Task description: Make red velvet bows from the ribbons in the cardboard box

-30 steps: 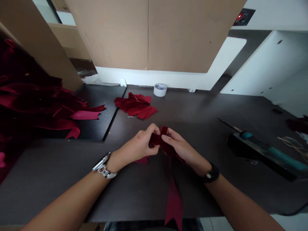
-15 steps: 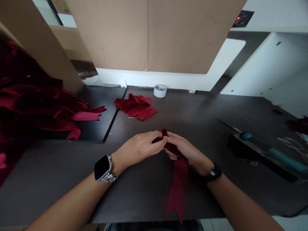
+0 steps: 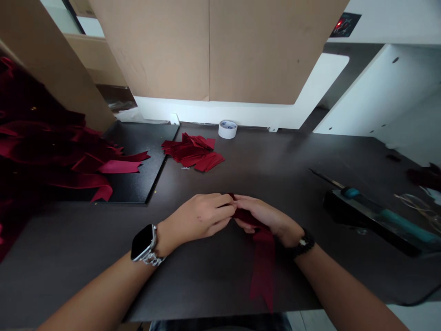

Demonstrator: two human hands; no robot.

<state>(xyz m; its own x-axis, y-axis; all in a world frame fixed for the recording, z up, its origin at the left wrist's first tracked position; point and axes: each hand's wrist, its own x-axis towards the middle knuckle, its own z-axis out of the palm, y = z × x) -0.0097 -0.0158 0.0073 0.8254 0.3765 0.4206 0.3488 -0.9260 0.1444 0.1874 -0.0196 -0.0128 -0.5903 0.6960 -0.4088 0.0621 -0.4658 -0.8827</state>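
Note:
Both hands meet over the dark table, closed on one dark red velvet ribbon (image 3: pixel 263 262). My left hand (image 3: pixel 206 214) pinches its upper end, which my fingers mostly cover. My right hand (image 3: pixel 265 216) wraps round the ribbon just beside the left fingertips. From under the right palm a tail with a notched end hangs toward the table's front edge, slightly blurred. Beyond the hands lies a loose pile of cut red ribbon pieces (image 3: pixel 195 151).
At left, a heap of red ribbon bows (image 3: pixel 69 156) spreads over a black board (image 3: pixel 138 184). A white tape roll (image 3: pixel 228 129) stands at the back. To the right lies a teal-and-black tool with a thin pointed tip (image 3: pixel 372 216). Cardboard (image 3: pixel 251 55) rises behind.
The ribbon's top end, which stuck up between my fingers, has sunk lower under the left fingers. The hanging tail has swung a little to the right.

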